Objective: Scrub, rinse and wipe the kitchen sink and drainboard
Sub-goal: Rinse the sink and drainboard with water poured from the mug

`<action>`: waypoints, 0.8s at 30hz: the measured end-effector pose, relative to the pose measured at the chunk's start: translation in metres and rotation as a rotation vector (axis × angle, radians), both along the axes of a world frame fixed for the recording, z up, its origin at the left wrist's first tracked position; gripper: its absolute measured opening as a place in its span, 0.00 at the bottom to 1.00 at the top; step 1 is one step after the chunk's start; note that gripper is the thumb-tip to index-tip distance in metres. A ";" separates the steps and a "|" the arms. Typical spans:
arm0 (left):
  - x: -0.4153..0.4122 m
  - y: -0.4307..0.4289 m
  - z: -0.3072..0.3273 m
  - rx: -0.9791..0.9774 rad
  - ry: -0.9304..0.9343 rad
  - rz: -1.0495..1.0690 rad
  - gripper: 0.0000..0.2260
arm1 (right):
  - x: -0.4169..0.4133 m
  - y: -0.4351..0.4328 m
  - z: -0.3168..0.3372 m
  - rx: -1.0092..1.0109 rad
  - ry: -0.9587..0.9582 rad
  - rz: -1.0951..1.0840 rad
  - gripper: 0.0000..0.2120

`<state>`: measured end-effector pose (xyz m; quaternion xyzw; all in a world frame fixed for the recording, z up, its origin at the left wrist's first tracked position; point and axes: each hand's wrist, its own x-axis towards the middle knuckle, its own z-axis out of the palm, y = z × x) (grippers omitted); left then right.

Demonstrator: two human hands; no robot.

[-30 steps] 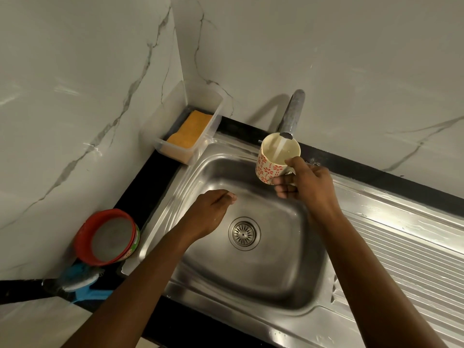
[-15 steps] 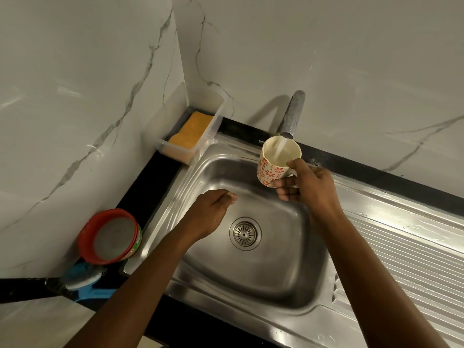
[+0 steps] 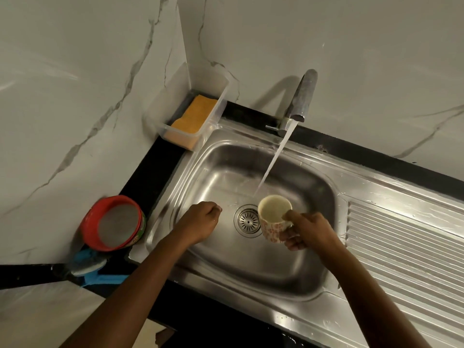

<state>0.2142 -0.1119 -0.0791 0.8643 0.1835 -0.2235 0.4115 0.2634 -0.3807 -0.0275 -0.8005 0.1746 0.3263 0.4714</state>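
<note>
Mug (image 3: pixel 273 219) is gripped by right hand (image 3: pixel 310 233), thumb on rim, over sink (image 3: pixel 226 169) drain (image 3: pixel 248 221). Left hand (image 3: pixel 200 222) is curled, nothing held. Wet ceramic is judged slippery, fragile, water-heavy; firm handle grip is advised.

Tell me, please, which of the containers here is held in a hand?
The patterned mug, gripped by the right hand over the sink basin; the red tub and clear sponge box sit untouched on the counter.

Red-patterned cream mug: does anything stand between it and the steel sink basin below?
Nothing visible does. The right hand holds the red-patterned cream mug over the steel sink basin near the round drain strainer; the left hand lies apart, leftward.
</note>
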 end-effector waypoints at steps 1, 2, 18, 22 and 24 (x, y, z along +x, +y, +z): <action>-0.001 0.000 -0.003 0.004 0.008 -0.002 0.15 | -0.002 -0.002 -0.006 -0.021 0.042 0.022 0.16; -0.002 0.000 -0.004 0.004 0.012 -0.002 0.15 | -0.003 -0.003 -0.013 -0.049 0.077 0.039 0.16; -0.004 0.006 -0.019 0.193 0.229 -0.108 0.16 | 0.013 0.066 -0.088 -0.464 -0.227 0.829 0.25; -0.004 0.003 -0.020 0.177 0.269 -0.148 0.13 | 0.024 0.032 -0.084 -0.601 -0.195 1.010 0.26; -0.003 0.001 -0.019 0.158 0.284 -0.139 0.14 | 0.035 0.018 -0.079 -0.643 -0.197 0.990 0.26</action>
